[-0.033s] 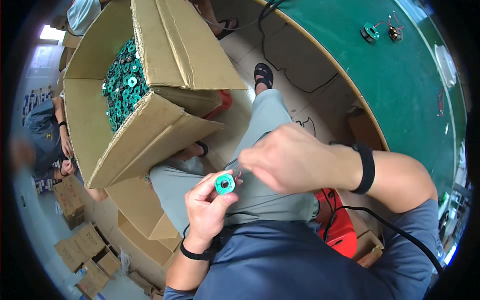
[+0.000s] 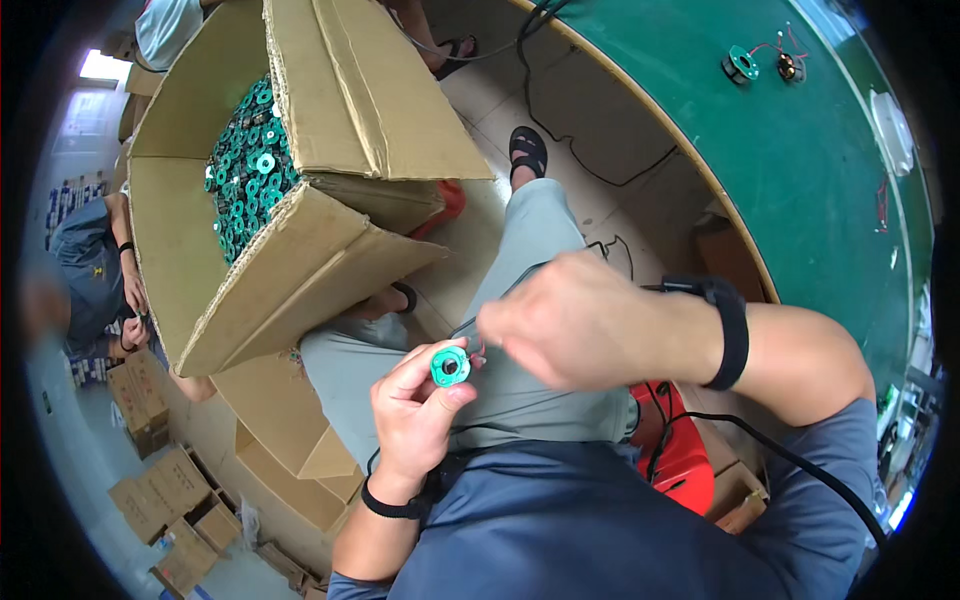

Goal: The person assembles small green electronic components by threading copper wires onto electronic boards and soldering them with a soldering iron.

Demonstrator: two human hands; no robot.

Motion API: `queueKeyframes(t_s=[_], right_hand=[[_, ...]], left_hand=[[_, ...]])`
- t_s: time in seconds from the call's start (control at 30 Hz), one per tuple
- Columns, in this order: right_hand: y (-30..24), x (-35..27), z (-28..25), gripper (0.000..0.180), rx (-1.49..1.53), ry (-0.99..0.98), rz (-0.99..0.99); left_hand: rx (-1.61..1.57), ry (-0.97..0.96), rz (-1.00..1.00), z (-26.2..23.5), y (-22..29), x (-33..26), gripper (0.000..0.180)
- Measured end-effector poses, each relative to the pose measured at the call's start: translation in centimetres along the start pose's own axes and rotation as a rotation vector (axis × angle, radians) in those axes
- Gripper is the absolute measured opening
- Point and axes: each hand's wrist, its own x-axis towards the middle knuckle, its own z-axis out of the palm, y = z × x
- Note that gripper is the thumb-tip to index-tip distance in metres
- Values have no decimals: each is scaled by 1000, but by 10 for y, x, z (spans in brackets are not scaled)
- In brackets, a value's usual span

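My left hand [image 2: 412, 418] is closed, thumb and fingers gripping a small round green motor part [image 2: 450, 367] by its rim, with its open centre facing up. Short red wires [image 2: 479, 355] stick out from the part's right side, towards my right hand [image 2: 575, 320]. That hand is closed, knuckles up, just right of the part and slightly blurred. Its fingertips are hidden, so whether they pinch a wire or a tool cannot be made out. Both hands are above my lap.
A big open cardboard box [image 2: 165, 215] on the left holds a heap of similar green parts [image 2: 250, 170]. On the right is a green table [image 2: 790, 150] bearing two wired round parts [image 2: 740, 65]. Another person [image 2: 95, 270] sits at far left. A black cable [image 2: 790, 455] crosses near my right arm.
My right hand and wrist have turned very slightly. The left hand and the green part look the same.
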Motion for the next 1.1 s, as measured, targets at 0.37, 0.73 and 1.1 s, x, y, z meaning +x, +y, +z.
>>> queueKeyframes(t_s=[0.37,0.73,1.1], right_hand=[[-1,-1,0,8,49,-94,11],[-18,-3,8,9,85,-114,-38],[11,-6,4,11,-34,73,23]], left_hand=[[52,-16,3,-6,-2,-3,42],[-42,48,40,-6,-5,0,42],[21,68,-23,3,-8,5,39]])
